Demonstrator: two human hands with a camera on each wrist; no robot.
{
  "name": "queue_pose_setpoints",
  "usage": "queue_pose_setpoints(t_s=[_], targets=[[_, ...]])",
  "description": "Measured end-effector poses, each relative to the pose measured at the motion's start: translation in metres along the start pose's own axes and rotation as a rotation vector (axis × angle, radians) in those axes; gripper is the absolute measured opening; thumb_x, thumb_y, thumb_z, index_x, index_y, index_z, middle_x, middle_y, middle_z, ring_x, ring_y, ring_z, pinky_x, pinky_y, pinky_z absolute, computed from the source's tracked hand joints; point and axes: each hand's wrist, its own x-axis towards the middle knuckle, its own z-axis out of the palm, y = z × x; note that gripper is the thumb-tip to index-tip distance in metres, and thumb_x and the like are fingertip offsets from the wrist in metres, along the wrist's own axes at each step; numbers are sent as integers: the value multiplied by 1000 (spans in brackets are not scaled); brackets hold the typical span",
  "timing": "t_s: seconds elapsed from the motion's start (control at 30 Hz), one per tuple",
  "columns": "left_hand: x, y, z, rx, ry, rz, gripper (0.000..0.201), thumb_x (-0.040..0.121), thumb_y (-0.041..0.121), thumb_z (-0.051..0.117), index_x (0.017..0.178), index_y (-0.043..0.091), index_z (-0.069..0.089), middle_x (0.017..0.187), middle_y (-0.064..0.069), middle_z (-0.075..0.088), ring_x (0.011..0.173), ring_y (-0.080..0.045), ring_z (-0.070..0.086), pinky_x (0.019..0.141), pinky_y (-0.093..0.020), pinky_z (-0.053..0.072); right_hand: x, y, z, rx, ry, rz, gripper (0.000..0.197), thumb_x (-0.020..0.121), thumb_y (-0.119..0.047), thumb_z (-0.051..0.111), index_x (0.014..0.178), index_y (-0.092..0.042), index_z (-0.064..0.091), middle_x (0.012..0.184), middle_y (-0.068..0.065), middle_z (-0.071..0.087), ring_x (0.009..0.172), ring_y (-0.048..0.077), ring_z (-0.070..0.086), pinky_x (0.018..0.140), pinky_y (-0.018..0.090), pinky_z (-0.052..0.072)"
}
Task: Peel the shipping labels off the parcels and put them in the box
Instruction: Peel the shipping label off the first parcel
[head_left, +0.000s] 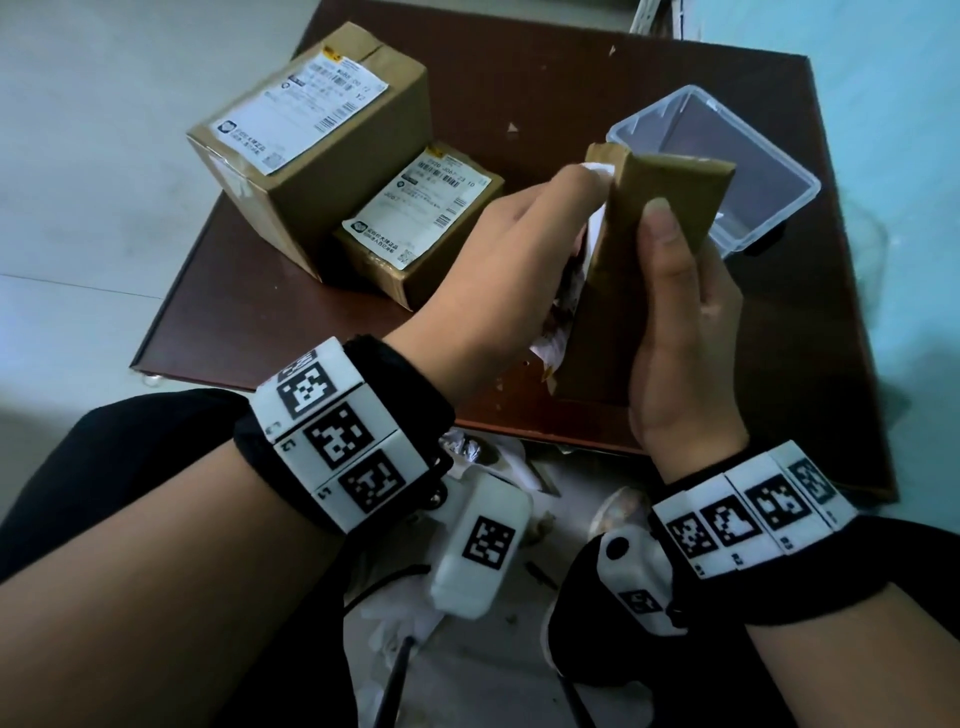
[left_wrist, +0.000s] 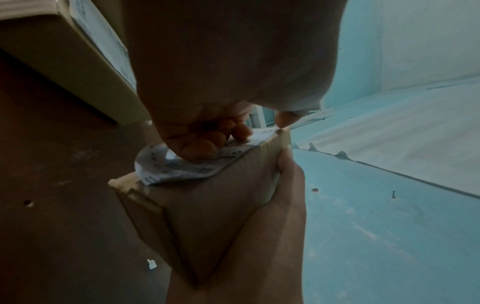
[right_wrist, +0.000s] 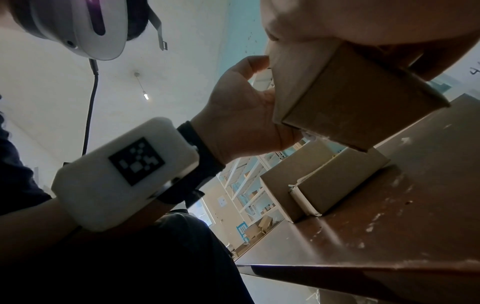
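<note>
Three views: head, left wrist, right wrist
Head view, parcels: two labelled cardboard parcels sit on a brown board (head_left: 571, 93), a large parcel (head_left: 311, 171) and a small parcel (head_left: 421, 234) touching in front of it
Head view, held parcel (head_left: 649, 270): raised on edge above the board, gripped by the right hand (head_left: 680, 332), thumb on its near face
Head view, left hand (head_left: 498, 260): fingers curled on the white shipping label (head_left: 234, 171)
Head view, clear plastic box (head_left: 727, 171): open, just behind the held parcel
Left wrist view: left fingertips (left_wrist: 200, 148) pinch the shipping label (left_wrist: 182, 166), its near end curled up off the parcel, its far end still stuck
Right wrist view: right-hand fingers wrap the parcel's underside; left hand (right_wrist: 244, 115) touches its far face
</note>
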Motion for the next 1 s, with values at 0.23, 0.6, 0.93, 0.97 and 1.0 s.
queue_pose_setpoints(t_s=[0.23, 0.6, 0.93, 0.97, 1.0], targets=[[-1, 4, -2, -16, -30, -3, 46, 107, 37, 49, 64, 21, 42, 67, -6, 38, 59, -15, 40, 65, -36, 35, 2, 1, -1, -9, -9, -10, 28, 97, -50, 57, 105, -27, 69, 91, -5, 71, 90, 19, 71, 87, 39, 62], [1, 8, -3, -36, -73, -62, 41, 80, 57, 61, 70, 20, 44, 84, -11, 35, 73, -25, 34, 75, -51, 30, 2, 0, 0, -40, -4, -68, 33, 100, -48, 54, 111, -19, 66, 93, 1, 70, 85, 19, 72, 79, 35, 61], [6, 5, -5, -64, -119, -59, 45, 69, 63, 58, 66, 21, 43, 79, -13, 34, 64, -21, 38, 65, -43, 32, 5, 3, -3, -99, -4, -104, 44, 102, -48, 54, 115, -7, 65, 97, 25, 68, 90, 42, 70, 83, 58, 62], [6, 5, -5, -71, -122, -63, 44, 68, 61, 59, 66, 21, 43, 78, -12, 34, 63, -20, 37, 65, -43, 32, 4, 3, -3, -98, -1, -107, 44, 102, -48, 54, 114, -8, 65, 97, 24, 68, 90, 40, 71, 84, 56, 62], [6, 4, -5, -76, -123, -65, 42, 67, 60, 60, 67, 21, 43, 77, -11, 34, 63, -20, 37, 65, -43, 33, 4, 1, -2, -98, 2, -108, 41, 102, -47, 53, 113, -9, 66, 94, 19, 69, 88, 33, 71, 83, 49, 62]])
